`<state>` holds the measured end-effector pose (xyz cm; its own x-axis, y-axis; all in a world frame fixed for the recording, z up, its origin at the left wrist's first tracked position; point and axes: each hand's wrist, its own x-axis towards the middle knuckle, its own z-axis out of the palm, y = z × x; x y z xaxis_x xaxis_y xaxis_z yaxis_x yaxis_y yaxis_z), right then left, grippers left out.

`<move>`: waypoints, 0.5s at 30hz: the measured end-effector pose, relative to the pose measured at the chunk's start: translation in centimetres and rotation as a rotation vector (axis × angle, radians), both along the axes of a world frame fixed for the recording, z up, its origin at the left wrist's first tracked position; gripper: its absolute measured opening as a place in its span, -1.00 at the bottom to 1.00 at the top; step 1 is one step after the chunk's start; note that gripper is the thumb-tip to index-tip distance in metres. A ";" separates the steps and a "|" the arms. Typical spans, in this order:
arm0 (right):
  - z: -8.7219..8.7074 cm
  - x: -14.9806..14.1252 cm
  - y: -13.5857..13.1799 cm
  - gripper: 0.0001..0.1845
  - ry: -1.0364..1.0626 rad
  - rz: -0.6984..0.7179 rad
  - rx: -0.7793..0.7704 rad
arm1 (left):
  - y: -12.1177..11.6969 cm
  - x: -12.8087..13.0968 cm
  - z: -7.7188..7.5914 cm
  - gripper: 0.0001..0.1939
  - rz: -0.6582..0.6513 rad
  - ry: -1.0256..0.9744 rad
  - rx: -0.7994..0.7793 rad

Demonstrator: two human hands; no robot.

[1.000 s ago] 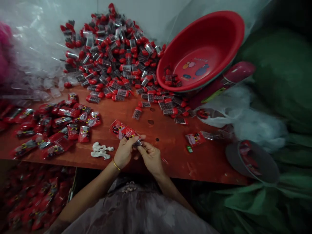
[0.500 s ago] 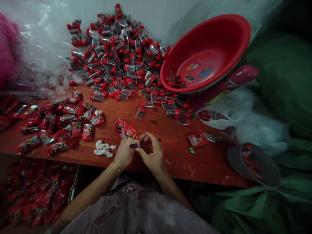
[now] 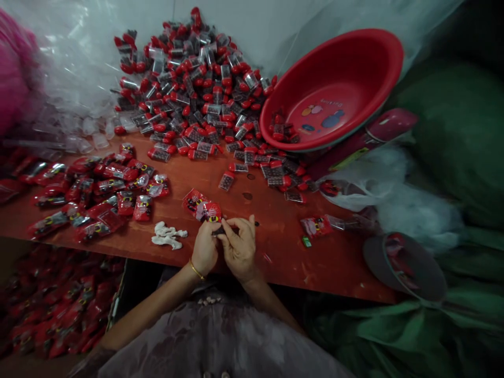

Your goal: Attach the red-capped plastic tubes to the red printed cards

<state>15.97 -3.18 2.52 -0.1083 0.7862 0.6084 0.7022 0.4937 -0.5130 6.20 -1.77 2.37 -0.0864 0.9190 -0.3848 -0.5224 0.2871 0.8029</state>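
Near the table's front edge my left hand (image 3: 205,245) is closed on a small dark piece (image 3: 218,231), its thumb towards the right. The fingers of my right hand (image 3: 241,248) pinch at the same piece from the other side. Most of it is covered by the fingers, so its exact kind is hard to make out. A red printed packet (image 3: 200,205) lies just beyond the fingertips, touching or almost touching them. Left of my hands there is a crumpled white scrap (image 3: 168,235), perhaps cloth or finger covers.
Behind is a heap of clear tubes with red caps (image 3: 197,94). A red basin (image 3: 334,89) leans at the back right. Filled red packets (image 3: 118,184) lie left; more fill a box (image 3: 59,304) below. A grey tub (image 3: 380,262), green scrap (image 3: 306,241) and packet (image 3: 315,226) are right.
My right hand has turned inward, its fingers now closed around the dark piece where the palm was more open before. The view has shifted slightly.
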 end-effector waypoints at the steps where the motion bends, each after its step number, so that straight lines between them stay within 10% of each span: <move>1: 0.0 0.0 -0.1 -0.66 0.018 0.006 0.004 | -0.2 0.0 0.1 -0.92 0.016 0.070 0.045; 5: -0.2 0.2 -0.2 -0.71 0.041 -0.005 0.029 | -0.7 -0.2 1.5 -0.89 0.002 0.277 0.141; 15: 0.3 1.0 1.4 -0.79 -0.077 0.032 0.023 | 0.3 -0.7 2.5 -0.86 -0.083 0.011 -0.060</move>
<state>16.98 -1.78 2.87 -0.1802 0.7674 0.6153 0.7225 0.5277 -0.4467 5.52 -1.45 4.87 -0.0155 0.8985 -0.4388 -0.4860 0.3768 0.7886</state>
